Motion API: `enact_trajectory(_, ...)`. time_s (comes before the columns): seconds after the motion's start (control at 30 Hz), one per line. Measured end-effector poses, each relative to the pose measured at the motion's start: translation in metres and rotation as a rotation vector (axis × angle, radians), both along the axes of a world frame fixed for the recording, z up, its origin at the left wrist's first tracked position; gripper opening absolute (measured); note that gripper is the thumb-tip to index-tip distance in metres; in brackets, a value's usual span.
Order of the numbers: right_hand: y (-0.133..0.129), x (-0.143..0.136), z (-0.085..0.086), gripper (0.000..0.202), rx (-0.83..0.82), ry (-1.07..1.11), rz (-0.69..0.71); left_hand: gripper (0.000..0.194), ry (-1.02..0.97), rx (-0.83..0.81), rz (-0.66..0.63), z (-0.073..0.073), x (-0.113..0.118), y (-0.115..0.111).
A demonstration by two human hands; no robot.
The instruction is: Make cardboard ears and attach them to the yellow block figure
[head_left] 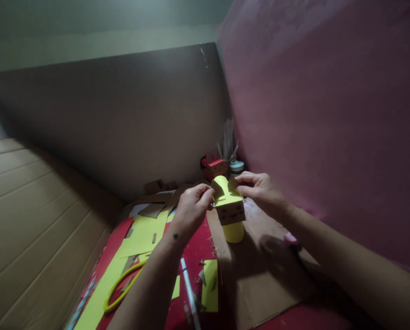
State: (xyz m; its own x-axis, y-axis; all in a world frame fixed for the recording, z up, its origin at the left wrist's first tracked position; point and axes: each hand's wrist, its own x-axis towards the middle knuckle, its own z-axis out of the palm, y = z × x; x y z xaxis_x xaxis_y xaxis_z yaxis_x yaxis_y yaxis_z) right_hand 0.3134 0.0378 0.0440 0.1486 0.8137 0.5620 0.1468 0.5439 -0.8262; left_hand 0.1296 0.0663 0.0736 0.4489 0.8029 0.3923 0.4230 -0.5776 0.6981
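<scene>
A small box-shaped cardboard figure with a drawn face and a yellow paper top stands on a cardboard sheet. Yellow paper cylinders show behind and beneath it. Two dark cardboard ear pieces rise from the top. My left hand pinches the left ear piece between thumb and fingers. On the other side, my right hand has its thumb and forefinger closed on the right ear piece.
Yellow paper sheets, a yellow ring, a white pen and scraps lie on the red surface. Behind stand a red-topped box figure and a jar with a pale blue lid. A pink wall rises at right.
</scene>
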Motion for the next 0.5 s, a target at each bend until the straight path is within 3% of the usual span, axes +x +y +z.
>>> enact_trajectory(0.13,-0.024,-0.002,0.011,0.022,0.044,0.111,-0.001,0.024,-0.044,-0.065,0.045,0.006,-0.015,-0.003)
enact_trajectory(0.23,-0.054,-0.006,0.015,0.038,0.058,0.187,0.086,0.022,-0.012,-0.180,0.072,0.001,-0.035,-0.010)
enact_trajectory(0.37,-0.085,-0.015,-0.001,0.047,-0.199,0.188,0.314,0.028,0.180,-0.437,0.045,-0.027,-0.059,-0.024)
enact_trajectory(0.5,-0.090,-0.026,-0.026,0.041,-0.572,-0.136,0.407,0.025,0.384,-0.627,0.018,-0.059,-0.064,-0.042)
